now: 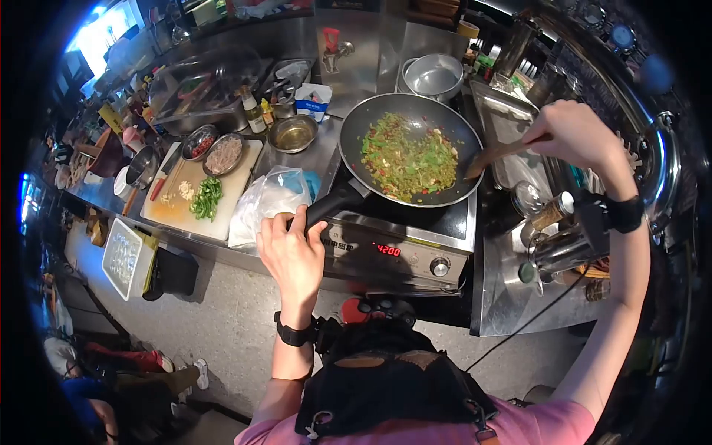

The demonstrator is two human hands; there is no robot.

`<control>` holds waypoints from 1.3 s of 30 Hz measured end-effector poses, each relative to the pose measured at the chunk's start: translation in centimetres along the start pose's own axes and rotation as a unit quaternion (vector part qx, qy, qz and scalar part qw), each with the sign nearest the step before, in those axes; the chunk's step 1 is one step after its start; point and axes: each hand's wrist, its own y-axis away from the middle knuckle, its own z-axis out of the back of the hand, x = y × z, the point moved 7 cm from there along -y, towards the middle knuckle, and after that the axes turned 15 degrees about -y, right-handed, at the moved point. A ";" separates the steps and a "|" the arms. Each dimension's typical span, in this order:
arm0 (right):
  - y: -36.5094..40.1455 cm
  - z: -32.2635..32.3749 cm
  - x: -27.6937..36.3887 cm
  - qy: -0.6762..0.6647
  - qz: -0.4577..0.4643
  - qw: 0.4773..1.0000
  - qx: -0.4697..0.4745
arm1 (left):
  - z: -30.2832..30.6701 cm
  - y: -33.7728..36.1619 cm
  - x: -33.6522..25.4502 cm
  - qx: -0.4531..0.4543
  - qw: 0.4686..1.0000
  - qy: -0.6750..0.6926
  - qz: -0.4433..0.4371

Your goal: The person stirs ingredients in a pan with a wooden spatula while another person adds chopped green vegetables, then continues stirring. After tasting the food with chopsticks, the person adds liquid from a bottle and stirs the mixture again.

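Observation:
A dark frying pan point(352, 130) sits on the induction cooker point(348, 241), whose display reads 4200. Chopped green and red food point(408, 159) is spread over the pan's bottom. My left hand point(291, 245) is closed around the end of the pan's black handle point(337, 202). At the pan's right side, my right hand point(571, 133) grips a wooden spatula point(495, 153), its blade against the inner wall. Left of the pan, a cutting board point(241, 178) bears chopped green pieces point(206, 199), chopped garlic-like bits and two bowls, one with minced meat point(224, 156).
A plastic bag point(267, 208) lies beside the handle. Behind the pan is a metal pot point(434, 76); a metal bowl point(293, 135) stands to its left. Jars point(552, 210) and a metal tray point(512, 111) are on the right. Another person point(89, 393) is at lower left.

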 end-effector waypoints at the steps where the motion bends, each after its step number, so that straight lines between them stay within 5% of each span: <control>1: -0.9 -1.3 0.6 0.020 -0.041 0.998 0.034 | 0.0 0.0 0.0 0.001 1.000 -0.001 -0.002; 4: -5.0 -6.7 0.4 0.091 0.004 0.996 -0.014 | 0.3 -0.1 -0.1 0.000 1.000 0.006 0.004; 10: -7.6 -7.7 -1.1 -0.010 -0.024 0.995 -0.100 | 0.1 -0.2 0.1 -0.001 1.000 0.010 -0.003; 12: -9.1 -11.0 -0.4 0.012 -0.041 0.998 -0.045 | 0.1 -0.2 0.0 -0.001 1.000 0.014 -0.003; 14: -7.6 -12.3 2.6 -0.124 0.040 0.991 -0.010 | 0.0 -0.1 0.1 0.001 1.000 0.010 -0.001; 19: -0.8 -2.8 4.4 -0.105 0.051 0.993 -0.026 | -0.1 -0.1 0.1 -0.001 1.000 0.009 0.008; 22: 1.0 0.0 5.1 -0.122 -0.080 0.985 0.095 | -0.1 -0.1 0.0 0.001 1.000 0.002 0.003; 25: 0.1 -3.3 5.8 -0.108 0.015 0.993 -0.032 | -0.2 -0.1 0.0 0.003 1.000 0.006 0.006; 31: -3.1 -4.2 3.6 -0.065 -0.059 0.988 -0.128 | -0.3 -0.1 0.1 0.004 1.000 0.004 0.002; 39: -6.0 -8.0 3.6 0.015 -0.023 0.999 -0.033 | -0.3 -0.1 0.2 0.000 1.000 0.011 0.002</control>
